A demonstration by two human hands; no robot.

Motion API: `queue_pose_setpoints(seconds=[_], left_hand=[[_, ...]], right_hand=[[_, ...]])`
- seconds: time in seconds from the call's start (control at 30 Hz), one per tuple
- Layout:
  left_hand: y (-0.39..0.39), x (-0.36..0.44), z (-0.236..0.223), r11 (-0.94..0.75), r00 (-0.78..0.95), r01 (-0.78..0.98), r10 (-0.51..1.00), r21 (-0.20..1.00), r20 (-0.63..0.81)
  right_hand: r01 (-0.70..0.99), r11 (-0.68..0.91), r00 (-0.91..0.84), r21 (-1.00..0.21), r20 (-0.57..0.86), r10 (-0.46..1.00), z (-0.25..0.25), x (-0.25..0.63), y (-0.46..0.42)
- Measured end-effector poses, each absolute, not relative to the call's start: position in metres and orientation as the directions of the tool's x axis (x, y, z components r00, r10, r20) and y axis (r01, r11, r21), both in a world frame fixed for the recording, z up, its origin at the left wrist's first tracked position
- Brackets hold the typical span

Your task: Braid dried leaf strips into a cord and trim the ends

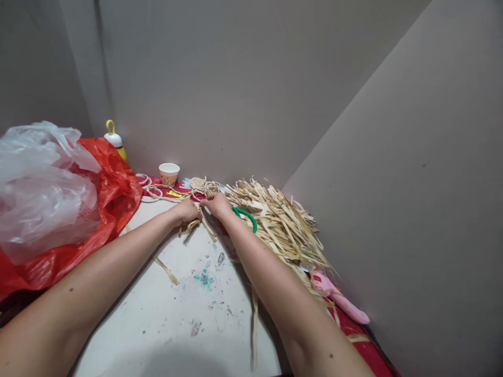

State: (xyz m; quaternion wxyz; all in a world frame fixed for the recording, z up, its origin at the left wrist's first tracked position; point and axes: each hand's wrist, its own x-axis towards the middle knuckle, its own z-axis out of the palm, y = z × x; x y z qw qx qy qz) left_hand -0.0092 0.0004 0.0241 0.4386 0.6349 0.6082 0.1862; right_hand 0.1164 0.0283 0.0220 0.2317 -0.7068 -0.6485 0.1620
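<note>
My left hand (pixel 187 211) is closed around a small bunch of dried straw strips (pixel 208 229), whose ends poke out below the fingers. Close beside it, my right hand (pixel 217 204) pinches the upper part of the same strips. Just behind both hands lies a braided straw coil (pixel 202 186) with cord running to the left. A big heap of loose dried straw (pixel 286 230) fills the area right of my right hand. Green scissor-like handles (pixel 247 215) show beside my right wrist, partly hidden by the arm and straw.
A white board (pixel 165 319) with paint stains lies under my arms, and a loose strip (pixel 167 270) rests on it. Red and clear plastic bags (pixel 113 183) stand at left. Behind are a paper cup (pixel 169 174) and a yellow-white bottle (pixel 115 141). A pink glue gun (pixel 341 298) lies at right. Grey walls enclose the table.
</note>
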Motion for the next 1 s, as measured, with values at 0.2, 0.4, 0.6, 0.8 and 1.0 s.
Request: queue_pose_setpoints(seconds=[0.2, 0.4, 0.6, 0.8, 1.0], left_hand=[[0.002, -0.012, 0.027, 0.179, 0.175, 0.613, 0.919, 0.769, -0.353], [0.007, -0.02, 0.028, 0.279, 0.226, 0.458, 0.882, 0.844, -0.414], [0.003, -0.024, 0.031, 0.339, 0.35, 0.308, 0.829, 0.889, -0.437], [0.009, -0.029, 0.027, 0.32, 0.435, 0.269, 0.802, 0.909, -0.41], [0.012, -0.033, 0.027, 0.26, 0.37, 0.329, 0.849, 0.908, -0.377]], right_hand=[[0.769, 0.023, 0.048, -0.639, 0.095, 0.994, 0.062, 0.126, 0.01], [0.533, -0.241, -0.01, -0.811, -0.291, 0.957, 0.048, 0.118, -0.02], [0.39, -0.352, -0.173, -0.851, -0.444, 0.879, 0.036, 0.114, -0.018], [0.34, -0.474, -0.236, -0.812, -0.561, 0.793, 0.029, 0.117, -0.013], [0.211, -0.552, -0.312, -0.807, -0.59, 0.744, 0.027, 0.121, -0.015]])
